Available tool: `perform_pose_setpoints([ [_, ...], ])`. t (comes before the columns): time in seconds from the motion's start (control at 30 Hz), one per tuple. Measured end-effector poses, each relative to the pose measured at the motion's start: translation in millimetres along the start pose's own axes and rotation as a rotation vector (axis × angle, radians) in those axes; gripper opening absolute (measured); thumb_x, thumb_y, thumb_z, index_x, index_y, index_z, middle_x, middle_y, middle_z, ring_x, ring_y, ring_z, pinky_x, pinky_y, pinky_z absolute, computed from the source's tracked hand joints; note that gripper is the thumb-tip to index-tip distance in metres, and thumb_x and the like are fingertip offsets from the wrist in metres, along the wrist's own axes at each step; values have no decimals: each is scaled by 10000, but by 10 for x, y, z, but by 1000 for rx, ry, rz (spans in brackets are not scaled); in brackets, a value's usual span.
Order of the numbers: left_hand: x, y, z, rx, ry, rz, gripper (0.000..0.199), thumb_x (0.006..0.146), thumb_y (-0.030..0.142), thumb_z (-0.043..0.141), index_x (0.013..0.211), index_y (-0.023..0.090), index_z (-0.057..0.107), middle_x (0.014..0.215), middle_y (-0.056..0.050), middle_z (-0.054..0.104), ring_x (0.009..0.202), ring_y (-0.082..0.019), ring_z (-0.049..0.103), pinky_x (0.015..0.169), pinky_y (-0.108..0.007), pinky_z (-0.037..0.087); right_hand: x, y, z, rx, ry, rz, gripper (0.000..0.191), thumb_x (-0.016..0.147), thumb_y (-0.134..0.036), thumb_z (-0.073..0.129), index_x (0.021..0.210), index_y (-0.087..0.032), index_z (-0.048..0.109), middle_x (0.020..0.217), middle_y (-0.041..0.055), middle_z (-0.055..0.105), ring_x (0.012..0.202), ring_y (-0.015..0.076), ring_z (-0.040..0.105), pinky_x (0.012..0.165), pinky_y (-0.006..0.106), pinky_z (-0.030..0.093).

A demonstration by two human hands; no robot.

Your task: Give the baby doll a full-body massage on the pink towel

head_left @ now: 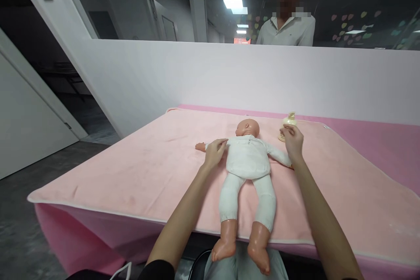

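Left grip (215, 153) touches the doll (248, 157); right grip (294, 139) overlaps a pale bottle (290, 119).

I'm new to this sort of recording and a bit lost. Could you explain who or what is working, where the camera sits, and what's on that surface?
There is no machine here: the two bare hands belong to the person wearing the camera. It sits on their head and looks forward and down, so their forearms reach in from the bottom. There is just this one view.

On a light pink blanket lies a baby doll in white clothes, its bare feet extending past the near edge. The left hand is at the doll's arm, on the picture's left. The right hand has its fingers at a pale bottle; whether it grips it firmly, I can't tell.
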State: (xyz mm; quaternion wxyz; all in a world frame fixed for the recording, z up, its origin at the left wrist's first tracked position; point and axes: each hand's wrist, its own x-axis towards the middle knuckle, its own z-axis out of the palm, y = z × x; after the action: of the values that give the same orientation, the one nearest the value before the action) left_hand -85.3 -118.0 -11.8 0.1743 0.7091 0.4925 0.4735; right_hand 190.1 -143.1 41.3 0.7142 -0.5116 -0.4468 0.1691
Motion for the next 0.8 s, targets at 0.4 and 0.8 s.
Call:
perform_pose_setpoints([
  [0.4,-275,174,-43,384,-117,280,338,901,327,356,860,200,667,879,-62,687,836,-211,596,778,-363,431,-876,297,-499,-70,-369,505,250,622,-348,645,750,-135,628,561,7,576,424,99,512,374,220,414],
  [0.8,-169,309,83,70,-40,230,297,895,359,393,1045,223,610,1077,-38,636,1035,-188,538,924,-351,405,-824,426,-278,410,-358,773,60,705,-181,558,757,-174,586,792,57,643,853,145,633,838,240,515],
])
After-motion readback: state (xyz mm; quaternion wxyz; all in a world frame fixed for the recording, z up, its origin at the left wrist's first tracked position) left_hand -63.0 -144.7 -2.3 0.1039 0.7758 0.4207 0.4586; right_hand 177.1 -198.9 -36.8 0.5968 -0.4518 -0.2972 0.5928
